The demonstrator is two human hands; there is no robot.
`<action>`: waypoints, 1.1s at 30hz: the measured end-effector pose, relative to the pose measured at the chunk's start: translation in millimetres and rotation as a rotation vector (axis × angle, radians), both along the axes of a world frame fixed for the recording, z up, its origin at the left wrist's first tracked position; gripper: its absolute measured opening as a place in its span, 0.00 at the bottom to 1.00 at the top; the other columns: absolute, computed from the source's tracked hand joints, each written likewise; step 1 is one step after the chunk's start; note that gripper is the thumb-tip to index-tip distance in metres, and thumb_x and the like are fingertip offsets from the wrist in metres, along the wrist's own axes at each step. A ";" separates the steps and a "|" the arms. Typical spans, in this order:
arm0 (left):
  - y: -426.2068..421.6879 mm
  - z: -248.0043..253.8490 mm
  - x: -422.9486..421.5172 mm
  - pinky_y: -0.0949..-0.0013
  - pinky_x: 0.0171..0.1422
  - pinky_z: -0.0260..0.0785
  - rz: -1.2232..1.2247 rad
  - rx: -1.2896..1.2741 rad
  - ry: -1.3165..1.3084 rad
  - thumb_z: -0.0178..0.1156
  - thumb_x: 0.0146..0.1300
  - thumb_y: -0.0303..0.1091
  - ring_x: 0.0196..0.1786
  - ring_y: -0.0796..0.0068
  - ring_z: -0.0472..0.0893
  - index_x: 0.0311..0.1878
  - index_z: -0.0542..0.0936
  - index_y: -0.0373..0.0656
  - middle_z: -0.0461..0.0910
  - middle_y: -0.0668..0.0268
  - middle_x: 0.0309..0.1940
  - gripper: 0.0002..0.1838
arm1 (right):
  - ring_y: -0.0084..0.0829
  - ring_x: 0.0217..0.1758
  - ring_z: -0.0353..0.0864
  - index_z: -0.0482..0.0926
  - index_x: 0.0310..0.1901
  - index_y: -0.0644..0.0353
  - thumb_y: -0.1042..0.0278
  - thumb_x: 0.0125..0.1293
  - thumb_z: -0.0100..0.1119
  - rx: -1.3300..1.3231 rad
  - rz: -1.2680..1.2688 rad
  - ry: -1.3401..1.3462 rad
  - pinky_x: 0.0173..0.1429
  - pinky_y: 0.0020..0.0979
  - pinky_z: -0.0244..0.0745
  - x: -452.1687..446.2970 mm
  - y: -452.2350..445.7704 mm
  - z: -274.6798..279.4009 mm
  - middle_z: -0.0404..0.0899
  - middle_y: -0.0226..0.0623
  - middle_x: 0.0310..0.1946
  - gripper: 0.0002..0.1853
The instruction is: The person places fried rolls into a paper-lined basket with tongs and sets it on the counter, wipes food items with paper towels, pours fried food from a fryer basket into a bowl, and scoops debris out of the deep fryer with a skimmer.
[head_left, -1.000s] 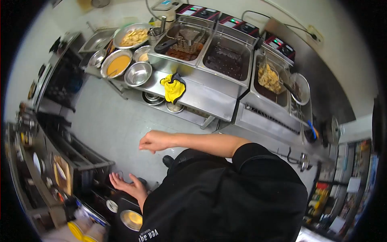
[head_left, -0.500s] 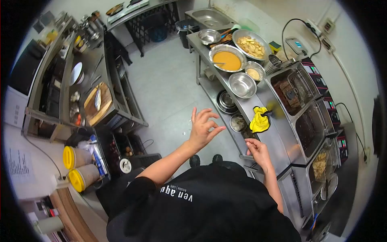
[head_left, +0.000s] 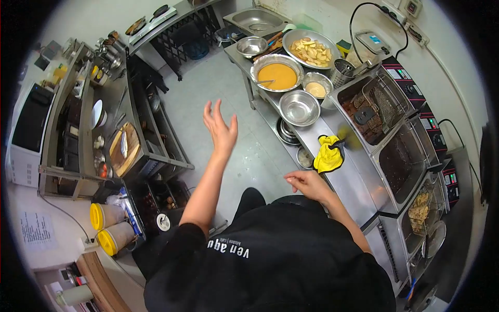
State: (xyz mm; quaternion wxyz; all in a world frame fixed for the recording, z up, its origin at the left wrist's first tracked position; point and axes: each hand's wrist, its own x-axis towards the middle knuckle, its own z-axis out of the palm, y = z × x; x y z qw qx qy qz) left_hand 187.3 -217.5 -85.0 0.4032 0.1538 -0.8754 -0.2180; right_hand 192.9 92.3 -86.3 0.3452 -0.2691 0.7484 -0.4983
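Note:
My left hand is raised over the grey floor, fingers apart and holding nothing. My right hand is near the front edge of the steel counter, its fingers curled with the thumb close to them; whether anything small is between them is hidden. Just beyond it lies a yellow and black cloth. Farther along the counter stand an empty steel bowl, a bowl of orange batter, a small bowl with pale contents and a large bowl of sliced pieces.
Fryers with baskets line the right side, one basket holding fried food. At the left is a workbench with a wooden board and knife. Yellow-lidded tubs stand lower left. A sink is at the back.
The view has swung round toward the aisle. My left hand has risen farther forward with its fingers spread wider. My right hand has come in slightly toward my body.

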 end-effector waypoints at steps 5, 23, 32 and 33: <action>-114.7 -39.1 -165.0 0.51 0.69 0.56 0.071 0.083 -0.137 0.63 0.54 0.32 0.65 0.47 0.62 0.58 0.73 0.42 0.67 0.48 0.59 0.25 | 0.28 0.26 0.81 0.80 0.48 0.62 0.60 0.68 0.55 0.052 0.072 0.046 0.34 0.30 0.73 -28.6 -21.9 12.7 0.82 0.40 0.23 0.15; -274.3 -135.2 -508.3 0.53 0.53 0.73 -0.082 -0.032 -0.610 0.61 0.53 0.33 0.45 0.43 0.81 0.42 0.79 0.31 0.81 0.42 0.39 0.16 | 0.27 0.20 0.80 0.80 0.47 0.63 0.63 0.64 0.57 0.639 -0.758 -0.431 0.29 0.29 0.75 -3.0 -11.2 -107.5 0.83 0.40 0.24 0.15; -308.3 -88.4 -553.9 0.54 0.35 0.77 -0.383 0.194 -0.742 0.55 0.63 0.36 0.33 0.48 0.84 0.41 0.75 0.25 0.80 0.42 0.34 0.18 | 0.27 0.19 0.80 0.81 0.46 0.63 0.63 0.64 0.57 0.633 -0.861 -0.400 0.27 0.29 0.75 -23.0 -30.6 -123.3 0.83 0.41 0.24 0.14; -295.1 -54.9 -550.7 0.57 0.28 0.78 -0.448 0.328 -0.732 0.54 0.63 0.35 0.29 0.52 0.84 0.41 0.74 0.24 0.80 0.44 0.32 0.17 | 0.28 0.20 0.80 0.81 0.46 0.63 0.63 0.64 0.56 0.618 -0.865 -0.412 0.27 0.29 0.75 -14.4 -28.5 -133.4 0.83 0.40 0.24 0.14</action>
